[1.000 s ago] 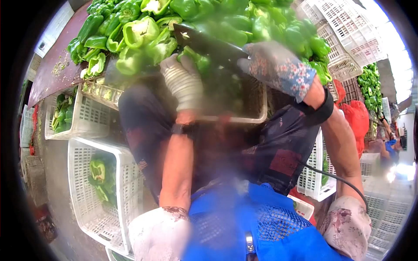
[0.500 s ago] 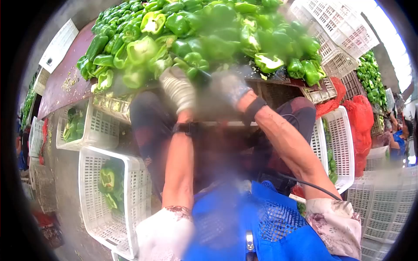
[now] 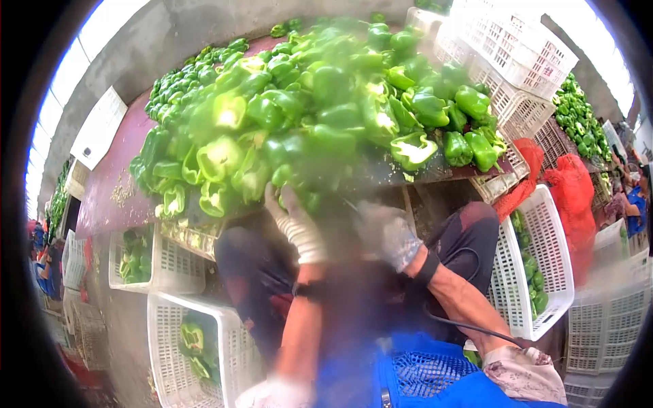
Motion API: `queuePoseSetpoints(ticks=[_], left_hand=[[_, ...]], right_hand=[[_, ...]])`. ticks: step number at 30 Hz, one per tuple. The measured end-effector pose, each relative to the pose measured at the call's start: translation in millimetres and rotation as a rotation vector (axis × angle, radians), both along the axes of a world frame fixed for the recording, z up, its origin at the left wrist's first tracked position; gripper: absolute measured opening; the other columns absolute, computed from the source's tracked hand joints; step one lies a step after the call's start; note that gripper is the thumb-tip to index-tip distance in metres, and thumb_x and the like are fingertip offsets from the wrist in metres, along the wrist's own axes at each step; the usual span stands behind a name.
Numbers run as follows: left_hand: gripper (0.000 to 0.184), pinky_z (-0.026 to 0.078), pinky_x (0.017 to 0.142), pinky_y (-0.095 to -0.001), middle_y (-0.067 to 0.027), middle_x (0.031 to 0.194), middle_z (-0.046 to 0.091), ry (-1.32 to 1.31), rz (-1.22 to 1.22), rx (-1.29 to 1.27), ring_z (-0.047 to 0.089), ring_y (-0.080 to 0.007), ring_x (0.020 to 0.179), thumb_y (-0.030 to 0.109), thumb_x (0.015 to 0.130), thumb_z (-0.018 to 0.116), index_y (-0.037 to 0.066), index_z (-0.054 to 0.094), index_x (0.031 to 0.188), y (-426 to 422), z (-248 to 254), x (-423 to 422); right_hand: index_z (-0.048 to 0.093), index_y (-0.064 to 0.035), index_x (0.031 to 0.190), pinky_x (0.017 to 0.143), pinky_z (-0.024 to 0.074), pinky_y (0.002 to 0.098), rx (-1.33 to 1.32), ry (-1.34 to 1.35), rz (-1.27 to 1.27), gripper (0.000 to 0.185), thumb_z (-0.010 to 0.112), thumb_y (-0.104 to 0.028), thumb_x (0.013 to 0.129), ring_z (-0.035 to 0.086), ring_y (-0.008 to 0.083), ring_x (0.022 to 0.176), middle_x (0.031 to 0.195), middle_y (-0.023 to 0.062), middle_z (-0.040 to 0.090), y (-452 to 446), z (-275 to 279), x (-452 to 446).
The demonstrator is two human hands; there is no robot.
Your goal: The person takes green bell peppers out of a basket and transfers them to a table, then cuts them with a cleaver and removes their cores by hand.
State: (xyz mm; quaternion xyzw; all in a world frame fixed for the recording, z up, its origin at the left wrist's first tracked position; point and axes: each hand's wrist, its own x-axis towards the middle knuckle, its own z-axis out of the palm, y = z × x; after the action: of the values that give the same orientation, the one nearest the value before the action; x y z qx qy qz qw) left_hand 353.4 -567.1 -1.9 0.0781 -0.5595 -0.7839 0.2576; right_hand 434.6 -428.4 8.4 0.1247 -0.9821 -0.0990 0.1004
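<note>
A large heap of green peppers (image 3: 272,109), some cut open, lies on the dark red table (image 3: 112,183). My left hand (image 3: 296,224), in a pale glove, is at the table's front edge with thumb and fingers around a green pepper (image 3: 282,177). Just right of it, my right hand (image 3: 391,234), in a patterned glove, is closed on a knife; only a short, blurred part of the knife (image 3: 350,204) shows, pointing toward the pepper. A blur in the middle of the view hides much of the space between the hands.
White crates with peppers stand at the lower left (image 3: 183,306), farther back at left (image 3: 153,282) and at right (image 3: 544,272). Red mesh sacks (image 3: 571,204) lie beyond the right crate. Crates (image 3: 510,51) are stacked at the back right. A person in blue (image 3: 636,204) is at the far right.
The view has tilted up, showing more of the heap and wall. My right hand has come down and inward from the heap with the knife; my left hand stays near the table edge.
</note>
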Motion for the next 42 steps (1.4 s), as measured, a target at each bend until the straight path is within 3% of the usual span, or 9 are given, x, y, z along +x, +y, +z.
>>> queuePoseSetpoints(ticks=[7, 13, 15, 21, 27, 32, 35, 39, 42], left_hand=[[0.058, 0.045, 0.096, -0.0388, -0.0133, 0.131, 0.05, 0.285, -0.101, -0.173, 0.054, -0.024, 0.108, 0.027, 0.094, 0.063, 0.008, 0.041, 0.144, 35, 91, -66], [0.06, 0.032, 0.103, -0.0655, -0.0108, 0.149, 0.04, 0.082, 0.086, -1.668, 0.033, -0.042, 0.136, 0.04, 0.084, 0.068, 0.026, 0.05, 0.139, 57, 86, -138], [0.059, 0.031, 0.103, -0.066, -0.0112, 0.15, 0.039, 0.124, 0.028, -1.672, 0.031, -0.0444, 0.136, 0.04, 0.085, 0.067, 0.027, 0.049, 0.14, 55, 84, -142], [0.06, 0.029, 0.113, -0.0525, -0.0144, 0.151, 0.037, 0.359, -0.047, -1.466, 0.027, -0.0453, 0.14, 0.027, 0.083, 0.072, 0.017, 0.052, 0.139, 41, 80, -128], [0.049, 0.025, 0.113, -0.0567, -0.0119, 0.139, 0.047, 0.414, -0.053, -1.649, 0.034, -0.041, 0.136, 0.021, 0.073, 0.069, 0.012, 0.061, 0.121, 53, 81, -102], [0.045, 0.027, 0.11, -0.0602, -0.0156, 0.129, 0.053, 0.528, -0.808, -1.907, 0.045, -0.0392, 0.125, 0.03, 0.08, 0.062, 0.004, 0.061, 0.117, 52, 43, -79], [0.039, 0.043, 0.103, -0.052, -0.0178, 0.125, 0.055, 0.741, -1.037, -1.512, 0.055, -0.0354, 0.115, 0.018, 0.079, 0.061, -0.001, 0.063, 0.112, 56, 29, -88], [0.038, 0.049, 0.098, -0.0438, -0.019, 0.125, 0.055, 0.833, -1.037, -1.358, 0.057, -0.0338, 0.114, 0.009, 0.075, 0.06, -0.004, 0.062, 0.111, 84, 37, -106], [0.039, 0.05, 0.094, -0.0412, -0.0206, 0.122, 0.055, 0.971, -0.941, -1.397, 0.057, -0.0326, 0.113, 0.015, 0.077, 0.057, -0.003, 0.062, 0.111, 88, 40, -111]], right_hand=[[0.062, -0.0051, 0.087, 0.063, 0.0521, 0.0431, -0.577, 0.379, 0.12, 0.015, 0.058, -0.02, 0.09, 0.066, 0.0307, 0.067, 0.071, 0.0149, 0.063, 27, 98, -52], [0.063, -0.0018, 0.101, 0.065, 0.0515, 0.0421, -0.912, 0.189, -0.227, 0.025, 0.055, -0.024, 0.095, 0.065, 0.0326, 0.072, 0.081, 0.0182, 0.065, 105, 104, -76], [0.065, -0.0049, 0.108, 0.064, 0.0521, 0.0415, -1.196, 0.151, -0.379, 0.024, 0.06, -0.016, 0.087, 0.064, 0.0337, 0.073, 0.092, 0.0186, 0.067, 132, 110, -75], [0.064, -0.002, 0.11, 0.068, 0.0538, 0.0406, -0.499, 0.471, -0.258, 0.027, 0.06, -0.018, 0.088, 0.064, 0.0349, 0.071, 0.088, 0.0186, 0.067, 162, 98, -126], [0.062, 0.0037, 0.111, 0.07, 0.0538, 0.0437, -0.055, 0.118, -0.131, 0.033, 0.059, -0.019, 0.088, 0.062, 0.0392, 0.07, 0.086, 0.0251, 0.064, 161, 78, -176], [0.067, -0.0014, 0.104, 0.073, 0.0539, 0.043, -0.427, -0.303, 0.369, 0.032, 0.062, -0.026, 0.085, 0.066, 0.0366, 0.078, 0.087, 0.0216, 0.067, 206, 125, -217], [0.069, -0.0042, 0.102, 0.075, 0.054, 0.042, -0.448, -0.345, 0.395, 0.031, 0.063, -0.029, 0.085, 0.067, 0.0342, 0.082, 0.089, 0.0186, 0.069, 211, 173, -270], [0.069, -0.0067, 0.106, 0.084, 0.0527, 0.0407, -0.264, -0.031, 0.116, 0.029, 0.067, -0.027, 0.085, 0.066, 0.0285, 0.094, 0.095, 0.0131, 0.069, 176, 191, -358], [0.062, -0.0089, 0.124, 0.091, 0.0507, 0.0402, -0.308, 0.098, 0.437, 0.045, 0.065, -0.028, 0.084, 0.062, 0.0291, 0.106, 0.114, 0.014, 0.066, 155, 163, -447]])
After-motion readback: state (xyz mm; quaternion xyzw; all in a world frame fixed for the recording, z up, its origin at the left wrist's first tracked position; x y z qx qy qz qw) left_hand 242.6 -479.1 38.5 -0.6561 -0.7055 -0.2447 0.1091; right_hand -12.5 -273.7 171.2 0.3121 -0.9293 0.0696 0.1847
